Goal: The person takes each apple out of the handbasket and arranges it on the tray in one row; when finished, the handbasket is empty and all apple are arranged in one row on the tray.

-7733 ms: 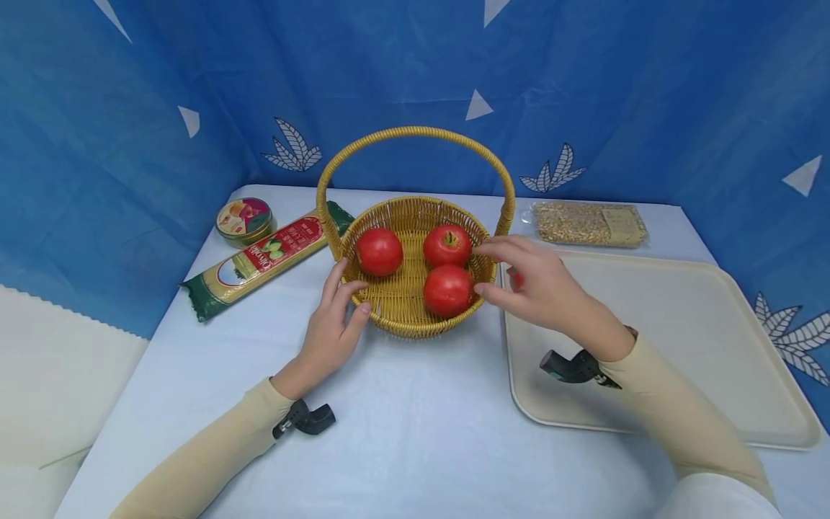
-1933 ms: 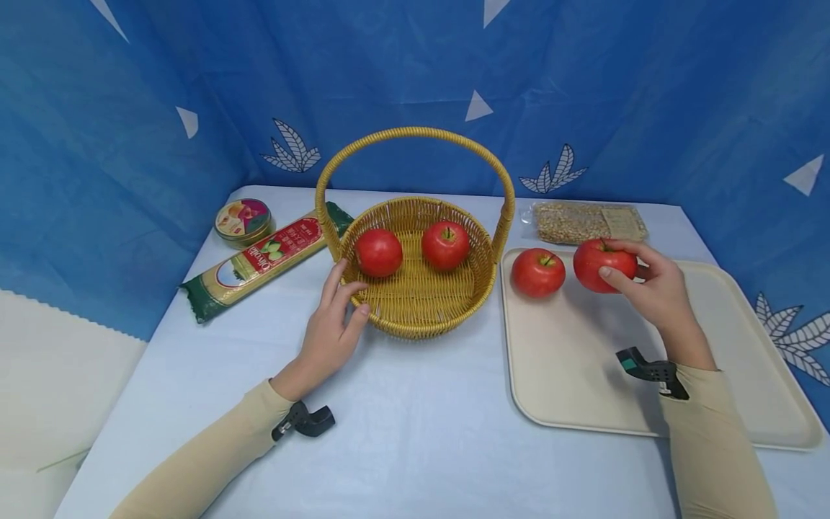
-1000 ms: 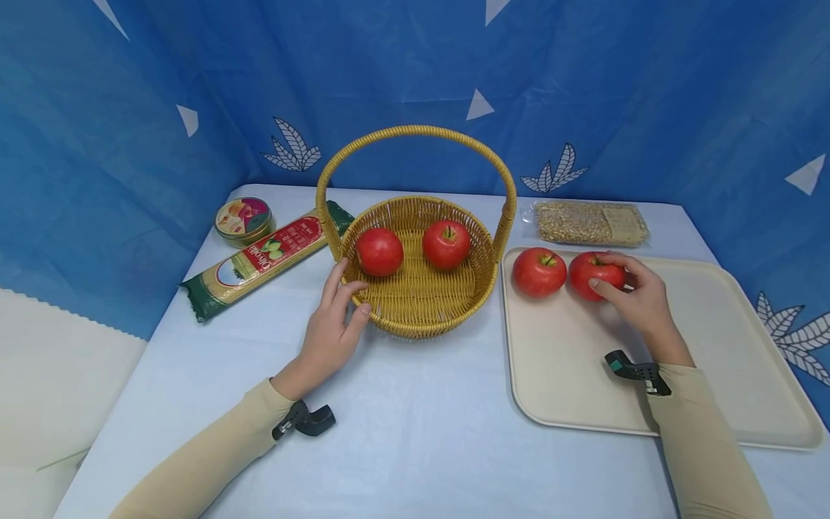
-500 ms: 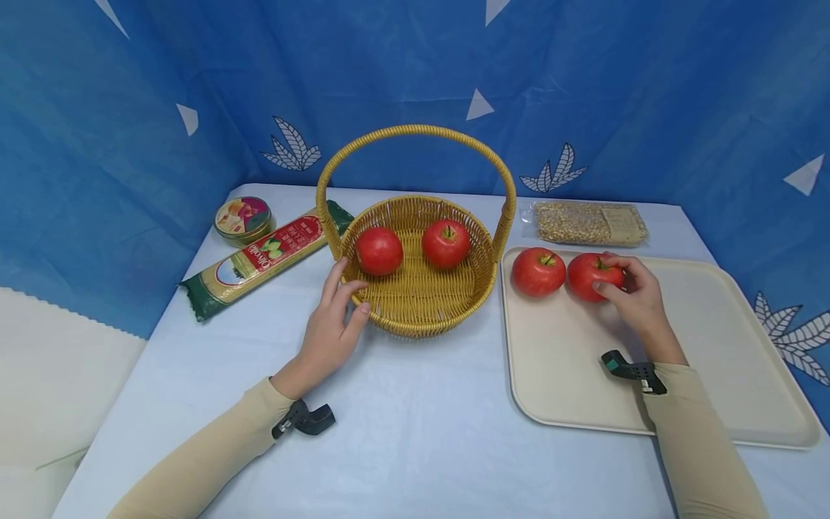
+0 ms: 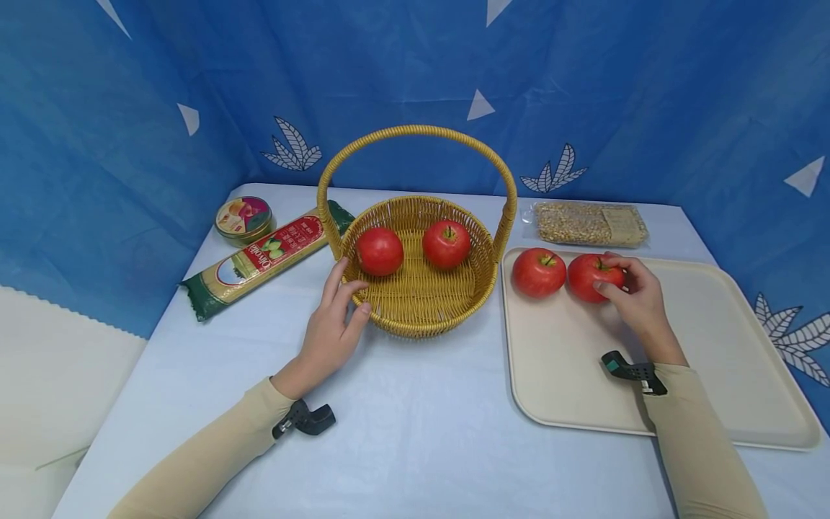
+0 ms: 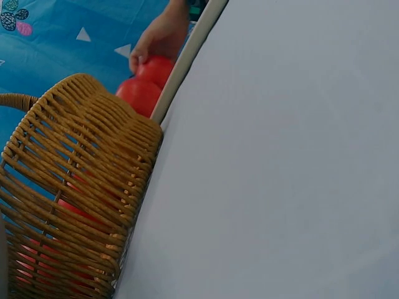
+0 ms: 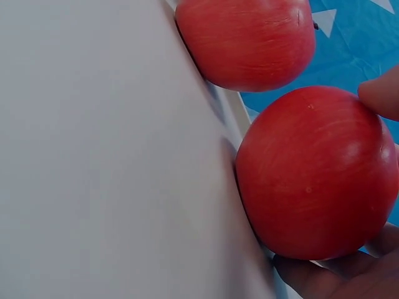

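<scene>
My right hand (image 5: 634, 292) holds a red apple (image 5: 588, 277) between thumb and fingers, low over the beige tray (image 5: 707, 346). The right wrist view shows that apple (image 7: 315, 174) close up, fingers below it and a fingertip at its upper side. Just left of it on the tray sits a second red apple (image 5: 539, 272). Two more apples lie in the yellow wicker basket (image 5: 428, 303), one on its left (image 5: 379, 251) and one on its right (image 5: 446, 244). My left hand (image 5: 331, 328) rests relaxed on the basket's left front rim. In the left wrist view the basket (image 6: 81, 168) partly hides its apples.
At the back left a pasta packet (image 5: 259, 259) lies slantwise beside a round tin (image 5: 244, 218). A clear bag of grain (image 5: 586, 223) lies behind the tray. The tall basket handle (image 5: 415, 130) arches up before the blue curtain (image 5: 415, 65).
My right hand has taken the front right apple out of the basket, carried it right and lowered it to the tray beside the other apple. My left hand has stayed at the rim.
</scene>
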### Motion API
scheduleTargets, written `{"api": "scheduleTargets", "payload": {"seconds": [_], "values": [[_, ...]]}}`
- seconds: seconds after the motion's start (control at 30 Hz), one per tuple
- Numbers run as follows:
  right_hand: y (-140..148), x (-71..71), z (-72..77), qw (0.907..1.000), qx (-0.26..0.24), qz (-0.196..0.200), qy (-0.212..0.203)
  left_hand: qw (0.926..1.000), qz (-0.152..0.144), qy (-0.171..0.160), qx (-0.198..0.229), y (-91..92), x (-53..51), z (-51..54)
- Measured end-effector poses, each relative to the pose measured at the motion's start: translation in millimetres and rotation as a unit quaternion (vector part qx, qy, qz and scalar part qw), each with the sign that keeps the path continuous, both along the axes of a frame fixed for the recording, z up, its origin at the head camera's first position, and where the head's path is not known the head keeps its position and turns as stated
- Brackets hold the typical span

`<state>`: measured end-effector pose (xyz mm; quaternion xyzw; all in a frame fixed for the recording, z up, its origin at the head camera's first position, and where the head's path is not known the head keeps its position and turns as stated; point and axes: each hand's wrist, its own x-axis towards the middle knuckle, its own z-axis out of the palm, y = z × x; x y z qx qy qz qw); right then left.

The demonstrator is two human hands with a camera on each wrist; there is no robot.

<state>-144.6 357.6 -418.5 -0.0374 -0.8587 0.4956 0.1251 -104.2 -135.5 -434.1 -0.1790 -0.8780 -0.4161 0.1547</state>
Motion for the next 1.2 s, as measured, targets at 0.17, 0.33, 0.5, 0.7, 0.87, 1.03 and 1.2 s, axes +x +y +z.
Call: {"api": "scheduleTargets", "payload": {"seconds": [0.17, 0.33, 0.5, 0.7, 0.87, 1.03, 1.2], "values": [[-0.1, 0.0, 0.2, 1.0, 0.006, 0.002, 0.002, 1.0, 0.001, -0.001, 0.001, -0.6, 0.6, -0.2], [0.2, 0.0, 1.7, 0.9997, 0.019, -0.013, -0.01, 1.0, 0.0, 0.002, 0.001, -0.7, 0.7, -0.2], [1.3, 0.8, 5.8, 0.9984, 0.037, -0.03, -0.03, 1.0, -0.001, 0.002, 0.001, -1.0, 1.1, 0.1], [1.0, 0.8, 12.4, 0.9979, 0.041, -0.046, -0.023, 1.0, -0.003, 0.001, 0.002, -0.8, 0.9, 0.7], [-0.2, 0.7, 16.0, 0.9982, 0.042, -0.041, -0.01, 1.0, 0.0, 0.003, -0.001, -0.9, 0.5, -0.4], [-1.4, 1.4, 19.9, 0.9986, 0.044, -0.029, 0.01, 1.0, -0.003, 0.006, 0.003, -0.8, -0.3, -0.9], [-4.3, 3.6, 27.2, 0.9973, 0.056, -0.025, 0.04, 1.0, -0.005, -0.001, 0.005, -0.3, -0.2, -1.0]]}}
